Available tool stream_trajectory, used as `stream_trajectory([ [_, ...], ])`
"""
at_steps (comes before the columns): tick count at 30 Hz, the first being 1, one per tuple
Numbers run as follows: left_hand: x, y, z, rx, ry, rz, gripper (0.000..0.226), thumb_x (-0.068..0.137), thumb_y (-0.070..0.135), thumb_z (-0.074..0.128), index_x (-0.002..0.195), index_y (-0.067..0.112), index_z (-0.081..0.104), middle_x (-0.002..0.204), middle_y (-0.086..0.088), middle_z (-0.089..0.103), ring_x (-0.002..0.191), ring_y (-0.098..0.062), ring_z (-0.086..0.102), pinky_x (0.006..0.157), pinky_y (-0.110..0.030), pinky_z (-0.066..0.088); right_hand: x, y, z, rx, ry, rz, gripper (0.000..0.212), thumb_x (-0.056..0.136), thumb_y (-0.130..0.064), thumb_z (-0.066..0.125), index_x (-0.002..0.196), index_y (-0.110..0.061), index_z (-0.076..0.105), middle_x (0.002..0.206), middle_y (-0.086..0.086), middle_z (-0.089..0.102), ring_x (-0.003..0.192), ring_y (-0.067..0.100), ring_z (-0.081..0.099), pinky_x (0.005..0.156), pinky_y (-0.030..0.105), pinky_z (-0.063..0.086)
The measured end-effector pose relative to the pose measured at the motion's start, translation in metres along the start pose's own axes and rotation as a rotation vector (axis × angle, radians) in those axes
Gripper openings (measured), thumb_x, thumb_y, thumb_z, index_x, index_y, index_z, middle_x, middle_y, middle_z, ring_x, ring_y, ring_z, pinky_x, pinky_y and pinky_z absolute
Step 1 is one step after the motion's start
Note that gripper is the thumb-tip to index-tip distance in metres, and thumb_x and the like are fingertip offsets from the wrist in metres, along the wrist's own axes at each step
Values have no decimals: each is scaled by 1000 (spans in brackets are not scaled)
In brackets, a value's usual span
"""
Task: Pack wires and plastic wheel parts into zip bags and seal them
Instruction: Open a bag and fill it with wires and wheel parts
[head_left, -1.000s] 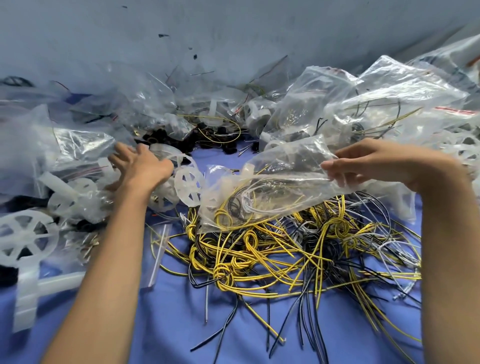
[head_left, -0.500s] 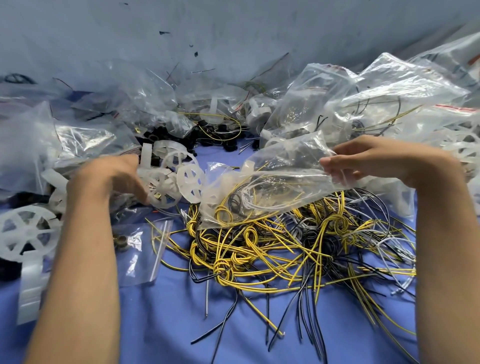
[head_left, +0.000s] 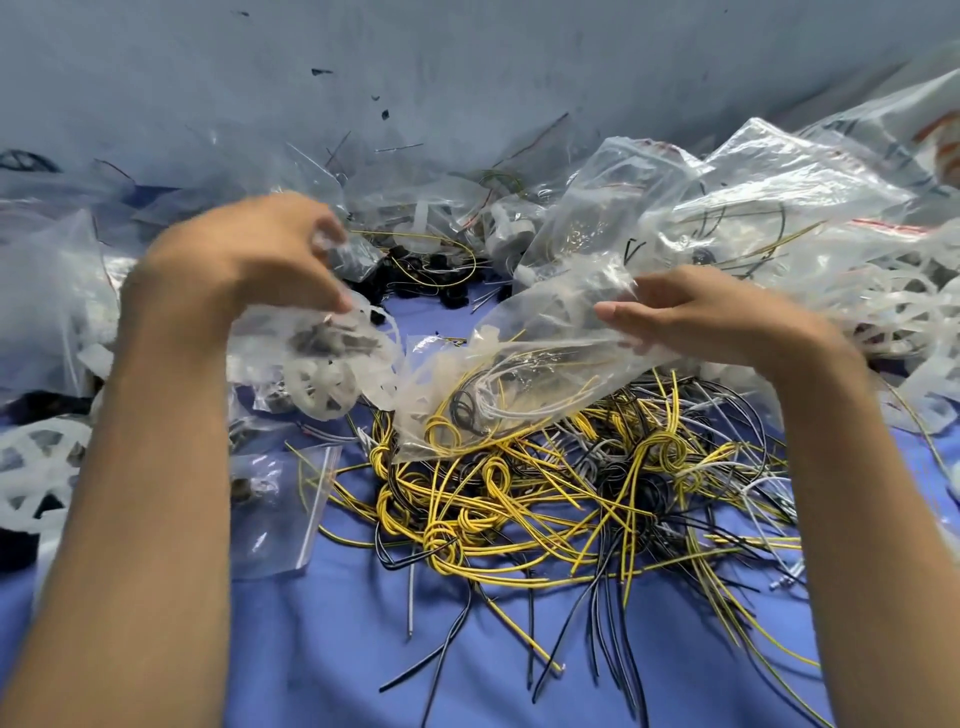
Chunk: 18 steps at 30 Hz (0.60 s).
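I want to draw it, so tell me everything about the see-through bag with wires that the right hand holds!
The wire bag is thin, clear, crinkly plastic with shiny patches. Inside lie coiled wires: yellow, black and white. The right hand pinches its upper end, so it slopes down to the left, its low end lying over the loose wire pile on the blue cloth. Whether it is sealed cannot be seen. Beside it the left hand grips a wheel bag.
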<state>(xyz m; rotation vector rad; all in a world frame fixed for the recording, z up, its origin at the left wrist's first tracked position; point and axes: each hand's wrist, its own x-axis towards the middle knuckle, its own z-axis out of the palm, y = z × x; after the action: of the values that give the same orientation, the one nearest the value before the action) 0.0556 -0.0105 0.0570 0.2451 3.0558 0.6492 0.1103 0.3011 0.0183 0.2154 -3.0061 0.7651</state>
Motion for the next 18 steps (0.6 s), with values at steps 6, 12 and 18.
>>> stream_trajectory([
  [6,-19,71,25,-362,291,233,30,79,23,74,108,15,68,101,-4,68,86,-13,60,77,-21,46,-7,-21,41,137,120,-189,51,99,-40,34,100,2,62,101,17,60,90,28,60,80,34,52],
  [12,-25,90,80,-833,294,178,6,82,22,73,82,21,66,87,0,69,84,-10,65,79,-27,55,-25,-18,64,528,321,-90,88,79,-40,62,147,-27,9,112,-4,61,90,19,68,90,35,52],
  [18,-22,101,111,-852,198,185,10,82,27,70,87,18,70,81,4,70,76,-6,65,68,-16,52,-21,-26,69,367,421,-224,54,82,-25,72,129,-17,47,95,5,71,77,17,70,77,40,55],
])
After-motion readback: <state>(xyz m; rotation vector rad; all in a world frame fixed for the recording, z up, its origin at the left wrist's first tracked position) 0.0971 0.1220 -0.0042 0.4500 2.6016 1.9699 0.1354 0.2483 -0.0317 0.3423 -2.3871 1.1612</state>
